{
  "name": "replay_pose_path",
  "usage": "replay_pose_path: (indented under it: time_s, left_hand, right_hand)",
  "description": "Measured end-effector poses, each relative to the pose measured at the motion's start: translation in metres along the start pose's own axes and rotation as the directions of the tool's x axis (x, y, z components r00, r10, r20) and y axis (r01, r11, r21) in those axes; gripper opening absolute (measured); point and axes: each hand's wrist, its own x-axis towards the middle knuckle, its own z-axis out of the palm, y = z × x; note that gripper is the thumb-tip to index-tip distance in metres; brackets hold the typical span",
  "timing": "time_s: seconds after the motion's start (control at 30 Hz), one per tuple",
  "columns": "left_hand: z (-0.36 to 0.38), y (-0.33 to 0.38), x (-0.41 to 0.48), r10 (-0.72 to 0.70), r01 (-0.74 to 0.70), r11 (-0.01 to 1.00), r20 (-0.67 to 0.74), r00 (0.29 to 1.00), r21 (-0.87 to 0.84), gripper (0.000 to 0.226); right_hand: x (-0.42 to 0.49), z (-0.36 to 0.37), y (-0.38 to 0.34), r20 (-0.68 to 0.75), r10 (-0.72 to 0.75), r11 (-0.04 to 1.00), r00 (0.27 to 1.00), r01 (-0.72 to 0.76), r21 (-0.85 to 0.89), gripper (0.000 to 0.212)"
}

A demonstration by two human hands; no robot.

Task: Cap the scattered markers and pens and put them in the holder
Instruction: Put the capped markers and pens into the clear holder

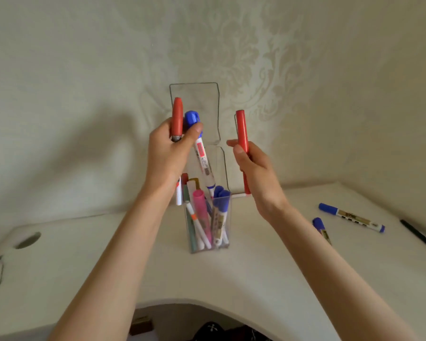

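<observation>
Left grip (167,153) is clamping a stubby red marker (177,118) and a blue-capped white marker (202,158); right grip (253,168) is clamping a long red pen (242,131) above the clear plastic holder (228,217).

No word or number can be read anywhere. The blue-capped marker (203,158) pinched in the left hand (169,153) carries a red label patch just below the thumb, with dark print farther down its white barrel (all of it blurred). Well to the right of the right hand (253,168), whose fingers grip a red marker (241,129), a desk marker (351,217) bears a gold label with black squares, likewise illegible.
</observation>
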Motion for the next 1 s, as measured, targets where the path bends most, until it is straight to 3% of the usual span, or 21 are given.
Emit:
replay_pose_path:
  time_s: [0.07, 0.13, 0.23, 0.47, 0.53, 0.63, 0.77, 0.87, 0.93, 1.0]
  left_hand:
    - [-0.002, -0.005, 0.008, 0.027, -0.026, 0.995, -0.013, 1.000, 0.092, 0.011]
    - [-0.003, -0.012, 0.009, 0.022, -0.021, 0.986, -0.005, 1.000, 0.166, 0.016]
    - [-0.004, -0.018, 0.001, 0.029, -0.050, 0.949, 0.071, 0.997, 0.311, 0.015]
    - [-0.013, -0.032, -0.024, 0.017, -0.133, 0.833, 0.216, 0.976, 0.538, 0.025]
    - [-0.013, -0.034, -0.027, -0.003, -0.142, 0.812, 0.248, 0.969, 0.566, 0.023]
    - [-0.013, -0.036, -0.029, -0.016, -0.142, 0.794, 0.253, 0.967, 0.592, 0.021]
    - [-0.021, -0.039, -0.030, -0.094, 0.005, 0.904, 0.188, 0.978, 0.427, 0.017]
    - [-0.026, -0.045, -0.028, -0.147, 0.092, 0.944, 0.155, 0.977, 0.316, 0.014]
    - [-0.028, -0.046, -0.029, -0.218, 0.199, 0.970, 0.137, 0.966, 0.141, 0.021]
    - [-0.030, -0.040, -0.028, -0.269, 0.285, 0.954, 0.159, 0.950, -0.090, 0.014]
  right_hand:
    - [0.008, 0.008, -0.002, -0.048, -0.066, 0.997, 0.997, 0.069, 0.044, 0.024]
    - [0.014, 0.012, -0.001, -0.064, -0.137, 0.983, 0.989, 0.143, 0.111, 0.025]
    - [0.018, 0.016, 0.002, -0.036, -0.200, 0.960, 0.979, 0.203, 0.193, 0.053]
    - [0.023, 0.022, 0.022, -0.003, -0.187, 0.981, 0.982, 0.186, -0.044, 0.095]
    - [0.024, 0.020, 0.022, 0.029, -0.206, 0.975, 0.978, 0.208, -0.077, 0.089]
    - [0.023, 0.022, 0.017, 0.119, -0.222, 0.948, 0.968, 0.243, -0.207, 0.061]
    - [0.019, 0.024, 0.023, 0.127, -0.228, 0.879, 0.965, 0.260, -0.400, 0.043]
    - [0.018, 0.029, 0.041, 0.162, -0.425, 0.658, 0.890, 0.427, -0.620, 0.020]
    - [0.018, 0.032, 0.051, 0.188, -0.496, 0.495, 0.848, 0.454, -0.740, 0.033]
    - [0.015, 0.033, 0.054, 0.211, -0.510, 0.427, 0.834, 0.459, -0.779, 0.052]
